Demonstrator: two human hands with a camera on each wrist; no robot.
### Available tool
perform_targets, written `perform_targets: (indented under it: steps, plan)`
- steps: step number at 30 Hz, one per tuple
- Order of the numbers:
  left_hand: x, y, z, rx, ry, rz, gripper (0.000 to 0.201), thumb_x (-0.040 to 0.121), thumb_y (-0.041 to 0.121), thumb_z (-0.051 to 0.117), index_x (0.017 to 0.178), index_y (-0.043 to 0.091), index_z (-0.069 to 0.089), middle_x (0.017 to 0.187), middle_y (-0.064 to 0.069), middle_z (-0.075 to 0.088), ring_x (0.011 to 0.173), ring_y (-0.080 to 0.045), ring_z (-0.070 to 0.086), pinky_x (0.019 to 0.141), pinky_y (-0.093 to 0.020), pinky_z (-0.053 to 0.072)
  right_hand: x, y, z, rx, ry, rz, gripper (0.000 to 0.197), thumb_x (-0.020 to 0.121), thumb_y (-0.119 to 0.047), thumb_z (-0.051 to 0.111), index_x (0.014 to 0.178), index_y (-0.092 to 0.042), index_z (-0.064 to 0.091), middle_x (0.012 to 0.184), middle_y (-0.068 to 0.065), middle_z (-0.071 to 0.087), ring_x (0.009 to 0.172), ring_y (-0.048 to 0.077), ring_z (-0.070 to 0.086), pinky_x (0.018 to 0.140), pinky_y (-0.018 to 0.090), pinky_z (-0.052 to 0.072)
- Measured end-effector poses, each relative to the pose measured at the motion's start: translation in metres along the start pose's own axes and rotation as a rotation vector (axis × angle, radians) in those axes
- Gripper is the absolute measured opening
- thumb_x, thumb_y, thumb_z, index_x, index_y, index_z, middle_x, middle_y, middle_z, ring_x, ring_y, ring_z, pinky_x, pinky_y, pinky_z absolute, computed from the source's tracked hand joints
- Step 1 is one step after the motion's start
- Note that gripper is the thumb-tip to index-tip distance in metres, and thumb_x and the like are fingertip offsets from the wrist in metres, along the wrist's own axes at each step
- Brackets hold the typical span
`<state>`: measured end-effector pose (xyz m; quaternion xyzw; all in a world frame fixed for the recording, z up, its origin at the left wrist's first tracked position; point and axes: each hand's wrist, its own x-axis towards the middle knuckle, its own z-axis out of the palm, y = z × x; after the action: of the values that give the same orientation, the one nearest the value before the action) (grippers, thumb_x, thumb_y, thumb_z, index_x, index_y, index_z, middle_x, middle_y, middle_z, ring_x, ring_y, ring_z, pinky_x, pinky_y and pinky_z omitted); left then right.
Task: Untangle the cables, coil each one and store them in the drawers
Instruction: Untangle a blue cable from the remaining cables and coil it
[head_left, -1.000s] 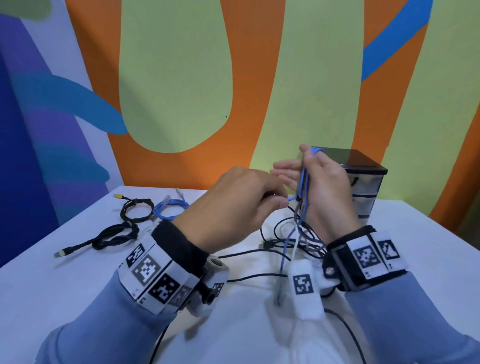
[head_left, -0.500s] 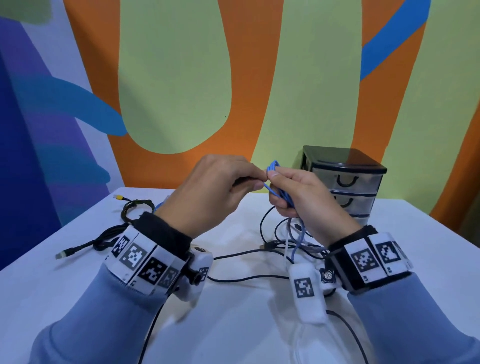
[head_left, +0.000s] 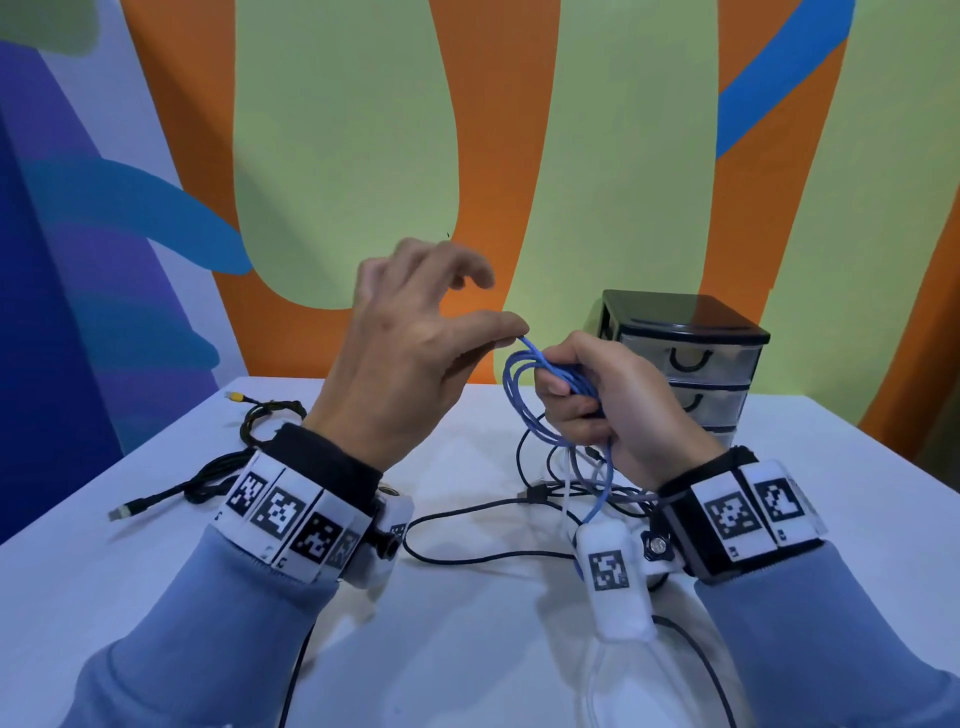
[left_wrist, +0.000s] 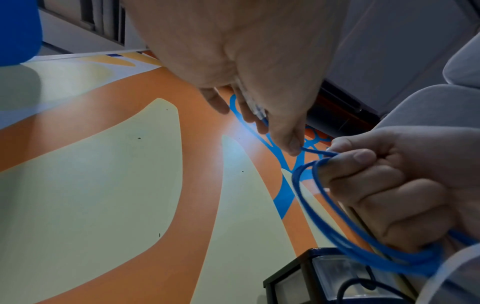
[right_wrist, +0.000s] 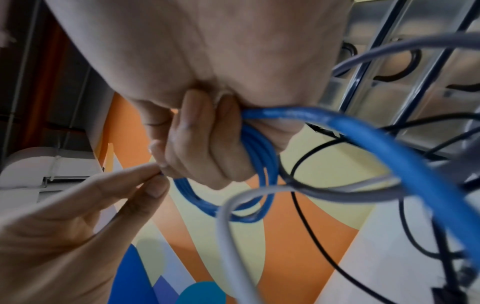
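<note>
Above a white worktop (head_left: 156, 597), a person's right hand (head_left: 618, 405) closes its grip round several loops of a blue network cable (head_left: 524, 395), the fingers curled over the bundle. The cable's tail drops from the fist into a tangle of black cables (head_left: 467, 558) and a white cable (head_left: 566, 499) lying loose on the worktop just below both wrists. The left hand (head_left: 410, 358), raised beside the right, pinches a free strand of the blue cable between thumb and forefinger, its other fingers spread and lifted. To the left, well apart from the tangle, a black USB cable (head_left: 171, 493) lies partly coiled, and beyond it a second coiled black cable with a yellow plug (head_left: 270, 415). At the rear right stands a small drawer unit (head_left: 691, 364) with a black top and clear drawers, all pushed in, before a wall mural (head_left: 337, 156) of orange, green and blue.
</note>
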<state>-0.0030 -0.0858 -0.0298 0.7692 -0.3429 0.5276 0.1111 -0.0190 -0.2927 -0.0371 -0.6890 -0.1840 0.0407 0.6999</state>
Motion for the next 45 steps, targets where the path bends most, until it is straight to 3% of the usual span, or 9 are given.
perform_targets:
  steps: [6,9,13,16,19,29,37,42,45]
  plan:
    - [-0.002,0.011,0.002,0.146,0.044,-0.104,0.012,0.099,0.041,0.073,0.104,0.05,0.08,0.137,0.001,0.06,0.123,-0.035,0.046,0.089,-0.05,0.029,-0.004,-0.003,0.003,0.17,-0.009,0.014,0.037,0.099,-0.02,0.037,0.063,-0.018,0.03,0.063,-0.002,0.015,0.051,0.011,0.006,0.045,0.025,0.004]
    - [-0.003,0.01,0.016,-0.183,0.064,-0.157,0.017,0.1,0.025,0.071,0.111,0.03,0.083,0.111,0.003,0.071,0.1,-0.026,0.064,0.085,-0.051,0.048,-0.003,-0.003,0.004,0.228,-0.026,-0.013,0.037,0.1,-0.023,0.038,0.064,-0.019,0.028,0.062,-0.003,0.015,0.049,0.01,0.006,0.048,0.027,0.002]
    - [-0.001,0.023,0.019,-0.617,-0.087,-0.54,0.026,0.099,0.008,0.062,0.108,0.02,0.083,0.1,0.006,0.081,0.095,-0.015,0.075,0.089,-0.042,0.059,-0.001,0.0,0.005,0.311,-0.027,-0.023,0.038,0.101,-0.025,0.036,0.064,-0.02,0.031,0.062,-0.004,0.014,0.047,0.007,0.007,0.048,0.028,0.001]
    - [0.004,0.029,0.014,-1.016,-0.148,-0.785,0.029,0.104,0.004,0.052,0.107,0.007,0.081,0.102,-0.016,0.079,0.093,-0.022,0.075,0.093,-0.039,0.06,0.0,-0.001,0.003,0.351,0.019,-0.043,0.039,0.102,-0.025,0.035,0.064,-0.02,0.032,0.059,-0.005,0.016,0.044,0.006,0.009,0.048,0.027,0.001]
    - [0.005,0.035,0.011,-1.104,-0.231,-0.76,0.026,0.104,0.027,0.067,0.109,0.005,0.079,0.106,-0.019,0.078,0.096,-0.021,0.073,0.094,-0.038,0.058,0.003,0.002,0.004,0.351,0.041,-0.061,0.04,0.102,-0.024,0.037,0.063,-0.02,0.032,0.057,-0.005,0.017,0.043,0.007,0.009,0.046,0.026,0.003]
    - [0.001,0.034,0.014,-1.21,-0.193,-0.898,0.031,0.086,0.006,0.084,0.116,0.006,0.077,0.113,-0.024,0.077,0.094,-0.022,0.067,0.099,-0.045,0.054,0.008,0.006,-0.002,0.268,0.174,-0.195,0.036,0.104,-0.022,0.053,0.076,-0.007,0.07,0.06,-0.001,0.017,0.042,0.009,0.016,0.045,0.025,0.011]
    - [0.005,0.039,0.011,-1.709,-0.183,-1.077,0.045,0.097,0.006,0.048,0.138,0.006,0.066,0.085,-0.004,0.067,0.075,-0.014,0.058,0.08,-0.03,0.046,0.009,0.01,0.004,0.073,0.207,-0.366,0.028,0.107,-0.021,0.056,0.089,-0.009,0.075,0.07,0.012,0.013,0.056,0.017,0.016,0.052,0.029,0.014]
    - [0.005,0.033,0.011,-1.452,-0.208,-0.995,0.034,0.103,0.022,0.062,0.133,0.008,0.071,0.069,0.007,0.054,0.069,-0.005,0.048,0.076,-0.026,0.036,0.009,0.007,0.001,0.126,0.146,-0.319,0.026,0.107,-0.021,0.055,0.099,-0.013,0.079,0.072,0.009,0.017,0.055,0.015,0.022,0.051,0.022,0.018]
    - [0.003,0.027,0.016,-1.129,-0.236,-0.889,0.029,0.106,0.027,0.062,0.123,0.009,0.077,0.063,0.011,0.049,0.063,-0.005,0.048,0.068,-0.018,0.039,0.009,0.008,-0.006,0.178,0.103,-0.269,0.026,0.106,-0.013,0.052,0.112,-0.001,0.075,0.069,0.003,0.04,0.055,0.012,0.033,0.052,0.02,0.023]
